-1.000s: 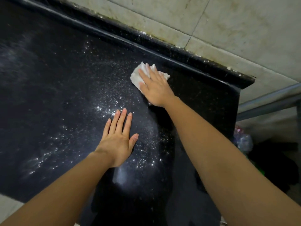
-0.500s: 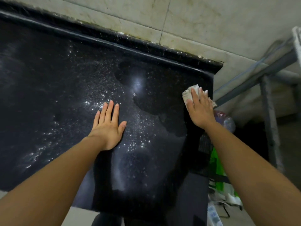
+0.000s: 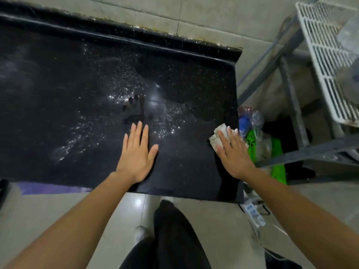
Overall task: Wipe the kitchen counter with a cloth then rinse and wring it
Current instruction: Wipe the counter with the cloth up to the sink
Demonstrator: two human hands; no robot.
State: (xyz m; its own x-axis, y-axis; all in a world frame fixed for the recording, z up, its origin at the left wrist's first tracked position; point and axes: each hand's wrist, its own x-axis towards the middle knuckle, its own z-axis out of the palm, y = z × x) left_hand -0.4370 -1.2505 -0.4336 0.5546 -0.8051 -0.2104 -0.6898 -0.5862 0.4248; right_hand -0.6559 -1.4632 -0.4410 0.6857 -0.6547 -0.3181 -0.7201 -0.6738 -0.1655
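Observation:
The black stone counter [image 3: 81,78] fills the upper left, speckled with white droplets or powder across its middle, with a hand-shaped print in it. My right hand [image 3: 232,152] presses flat on a crumpled white cloth [image 3: 216,137] at the counter's right edge, fingers covering most of it. My left hand [image 3: 136,152] lies flat, palm down with fingers apart, on the counter near its front edge and holds nothing.
A tiled wall [image 3: 194,14] backs the counter. Right of the counter stands a grey metal frame [image 3: 291,105] with a white wire rack [image 3: 326,55]. Below it lie plastic bags and green packaging [image 3: 258,140]. My dark trouser leg [image 3: 171,230] and the tiled floor show below.
My right hand has swept the cloth from the counter's back middle to its right edge, then toward the front. My left hand has slid nearer the front edge, leaving a print.

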